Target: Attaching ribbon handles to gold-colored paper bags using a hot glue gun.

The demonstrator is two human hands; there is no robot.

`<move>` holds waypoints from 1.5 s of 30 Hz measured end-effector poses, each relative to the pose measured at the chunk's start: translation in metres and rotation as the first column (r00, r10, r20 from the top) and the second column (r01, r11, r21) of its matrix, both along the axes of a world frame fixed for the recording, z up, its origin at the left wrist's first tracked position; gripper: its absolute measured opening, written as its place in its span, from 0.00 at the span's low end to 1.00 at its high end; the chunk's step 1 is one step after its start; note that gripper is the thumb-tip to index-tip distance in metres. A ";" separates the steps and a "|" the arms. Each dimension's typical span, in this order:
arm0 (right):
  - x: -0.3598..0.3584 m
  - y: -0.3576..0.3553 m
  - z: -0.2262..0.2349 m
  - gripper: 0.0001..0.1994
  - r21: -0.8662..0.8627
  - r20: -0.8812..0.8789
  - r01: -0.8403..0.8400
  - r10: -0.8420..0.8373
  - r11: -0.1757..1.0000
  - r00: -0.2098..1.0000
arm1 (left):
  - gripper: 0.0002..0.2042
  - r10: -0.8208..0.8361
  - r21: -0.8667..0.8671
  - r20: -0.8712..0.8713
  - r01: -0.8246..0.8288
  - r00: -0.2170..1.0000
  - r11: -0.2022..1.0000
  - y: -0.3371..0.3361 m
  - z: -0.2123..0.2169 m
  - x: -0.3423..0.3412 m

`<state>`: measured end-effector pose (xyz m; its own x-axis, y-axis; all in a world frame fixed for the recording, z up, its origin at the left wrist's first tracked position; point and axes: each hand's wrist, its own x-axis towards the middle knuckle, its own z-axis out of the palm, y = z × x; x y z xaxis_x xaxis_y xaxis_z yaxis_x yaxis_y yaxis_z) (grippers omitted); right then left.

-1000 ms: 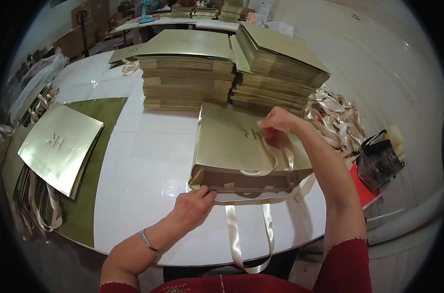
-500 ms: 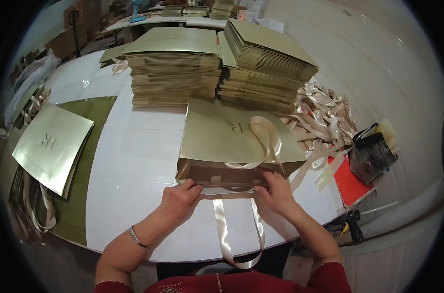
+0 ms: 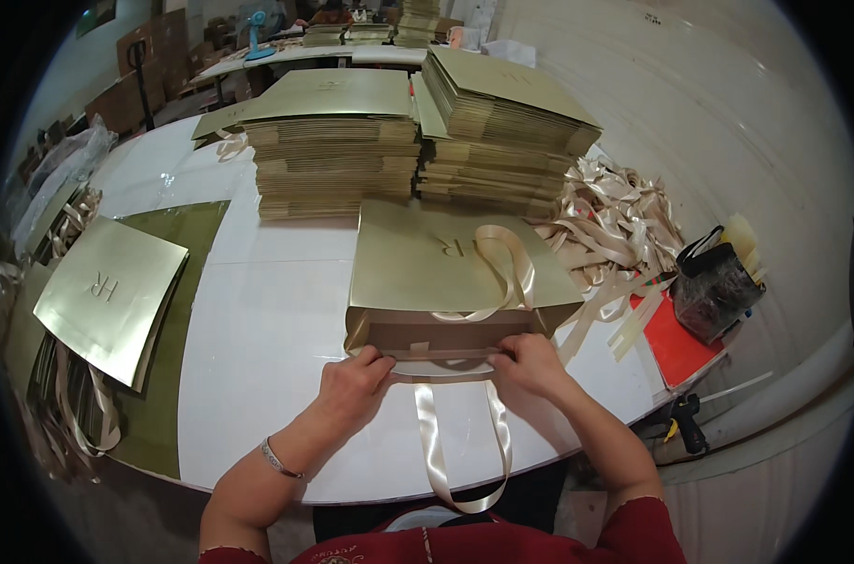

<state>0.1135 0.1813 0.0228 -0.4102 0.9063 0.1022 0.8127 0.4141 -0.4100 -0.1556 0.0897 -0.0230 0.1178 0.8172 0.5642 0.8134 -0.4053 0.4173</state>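
On the white table [image 3: 258, 376], right in front of the person, here's the rundown:

Gold bag: a flat gold paper bag [image 3: 427, 263] lies on its side near the table's front edge, mouth facing the person, so you can see a bit of the brownish inside.

Left hand: the left hand [image 3: 357, 376] pinches the left end of the bag's open rim, fingers curled tight on the edge.

Right hand: the right hand [image 3: 532, 362] does the same at the right end of the rim, closed on the paper. Both hands are near each other, with just the middle of the rim between them.

Handles: one cream ribbon handle [image 3: 502, 273] loops across the top face of the bag; the other ribbon handle [image 3: 455, 442] hangs off the table edge toward the person.

Behind the bag: two tall stacks of flat gold bags, the left stack [image 3: 338, 150] and the right stack [image 3: 502, 132], just beyond it.

Right side: a messy pile of loose ribbons [image 3: 615, 226], then a red sheet [image 3: 676, 348] and a dark basket [image 3: 714, 291] at the edge.

Left side: another flat gold bag [image 3: 108, 291] sits on a shiny olive sheet [image 3: 187, 244], well apart from the hands.

Wrist: a thin bracelet [image 3: 281, 459] on the left arm.
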 end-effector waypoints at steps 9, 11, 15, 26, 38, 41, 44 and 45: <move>-0.007 0.004 -0.005 0.09 0.019 0.076 0.043 -0.044 0.999 0.996 | 0.08 -0.002 -0.004 0.014 0.002 1.000 1.000 -0.001 0.001 -0.001; -0.006 -0.001 -0.001 0.09 0.134 0.042 0.005 -0.011 0.991 0.999 | 0.07 0.002 -0.007 0.012 -0.002 1.000 1.000 -0.001 0.002 -0.001; -0.016 -0.031 0.008 0.09 0.403 -0.058 -0.325 0.378 0.856 0.924 | 0.06 0.044 -0.002 0.024 -0.044 0.999 0.999 0.000 0.003 0.001; -0.058 -0.076 -0.042 0.03 0.169 -0.198 -0.460 0.487 0.872 0.850 | 0.02 0.100 0.037 -0.045 -0.098 0.994 0.995 0.000 0.006 0.010; 0.169 -0.069 -0.020 0.18 -0.022 -0.521 0.553 -0.481 0.833 0.705 | 0.13 -0.021 0.212 -0.145 0.052 0.989 0.976 -0.005 0.019 0.012; 0.314 -0.087 -0.025 0.25 0.868 0.144 0.392 -0.911 0.304 0.386 | 0.15 -0.117 0.322 -0.288 0.211 0.950 0.923 -0.001 0.029 0.031; 0.407 -0.113 -0.037 0.26 -0.099 0.293 0.949 -0.903 0.299 0.315 | 0.19 -0.199 0.061 -0.359 0.236 0.912 0.970 0.003 0.031 0.064; 0.423 -0.122 -0.043 0.24 -0.285 0.149 0.920 -0.936 0.268 0.318 | 0.21 -0.219 0.009 -0.339 0.236 0.915 0.972 0.005 0.031 0.074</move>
